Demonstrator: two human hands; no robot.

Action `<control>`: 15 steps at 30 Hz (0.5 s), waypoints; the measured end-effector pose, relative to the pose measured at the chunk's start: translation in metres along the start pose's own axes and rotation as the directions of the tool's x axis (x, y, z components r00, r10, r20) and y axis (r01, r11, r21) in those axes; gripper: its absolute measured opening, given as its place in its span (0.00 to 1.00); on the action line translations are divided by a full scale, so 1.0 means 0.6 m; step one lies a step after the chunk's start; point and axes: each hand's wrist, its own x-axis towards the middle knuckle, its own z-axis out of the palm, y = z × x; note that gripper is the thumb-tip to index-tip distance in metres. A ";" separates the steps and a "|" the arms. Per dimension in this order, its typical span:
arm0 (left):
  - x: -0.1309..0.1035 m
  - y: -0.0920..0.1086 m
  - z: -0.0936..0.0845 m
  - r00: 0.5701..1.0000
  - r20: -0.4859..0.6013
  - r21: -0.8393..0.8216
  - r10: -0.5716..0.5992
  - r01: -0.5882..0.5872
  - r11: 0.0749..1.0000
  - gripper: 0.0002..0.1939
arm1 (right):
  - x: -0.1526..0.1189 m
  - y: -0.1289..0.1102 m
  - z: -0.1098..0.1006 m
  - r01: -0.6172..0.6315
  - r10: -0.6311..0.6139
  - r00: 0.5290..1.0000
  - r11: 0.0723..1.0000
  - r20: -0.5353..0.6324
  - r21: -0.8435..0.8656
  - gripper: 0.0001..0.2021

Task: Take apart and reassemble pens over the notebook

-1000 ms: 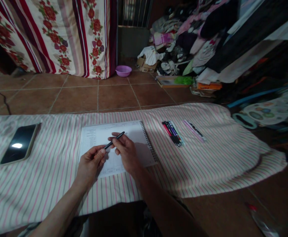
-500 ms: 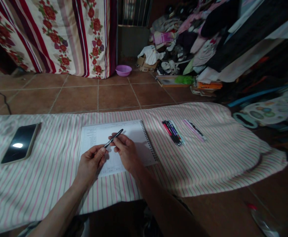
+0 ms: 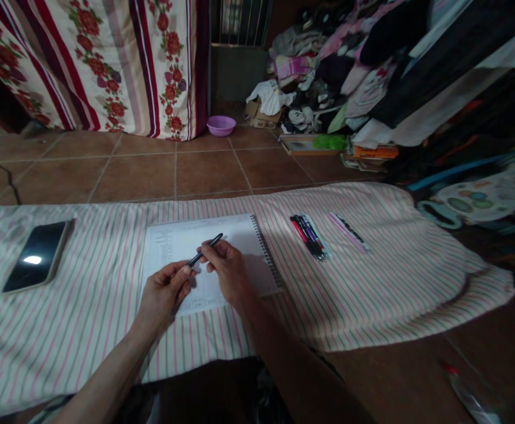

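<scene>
A dark pen (image 3: pixel 215 239) is held slantwise between both hands, above an open spiral notebook (image 3: pixel 239 229) with writing and ruled boxes on its page. My left hand (image 3: pixel 165 290) pinches the pen's lower left end. Around its upper part close the fingertips of my right hand (image 3: pixel 226 268). Right of the notebook lies a row of several pens (image 3: pixel 309 238), side by side. Beyond them rest a few more pens (image 3: pixel 349 232), pink and black.
A phone (image 3: pixel 35 257) lies face up at the left on the striped cloth (image 3: pixel 107 341). Past the cloth's far edge is tiled floor with a purple basin (image 3: pixel 221 125), a floral curtain (image 3: pixel 120 65) and a heap of clothes (image 3: pixel 310 70). A clear bottle (image 3: pixel 469 391) lies at lower right.
Both hands have shifted very slightly right with the pen. The pen looks a little turned, its pale marking now less visible. Everything else stays put.
</scene>
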 end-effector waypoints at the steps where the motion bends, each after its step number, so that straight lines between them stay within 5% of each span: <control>1: 0.000 0.000 0.000 1.000 0.006 -0.001 0.001 -0.001 1.000 0.19 | 0.001 0.002 0.001 0.002 -0.002 1.000 1.000 -0.020 -0.028 0.09; 9: 0.005 0.004 -0.007 1.000 0.020 0.002 0.001 -0.001 1.000 0.17 | 0.001 0.001 -0.006 -0.020 0.015 0.998 0.995 0.053 0.095 0.17; 15: 0.003 0.000 -0.012 0.998 0.057 0.021 -0.017 0.016 1.000 0.16 | 0.005 0.000 -0.008 -0.006 0.006 1.000 1.000 -0.005 0.013 0.09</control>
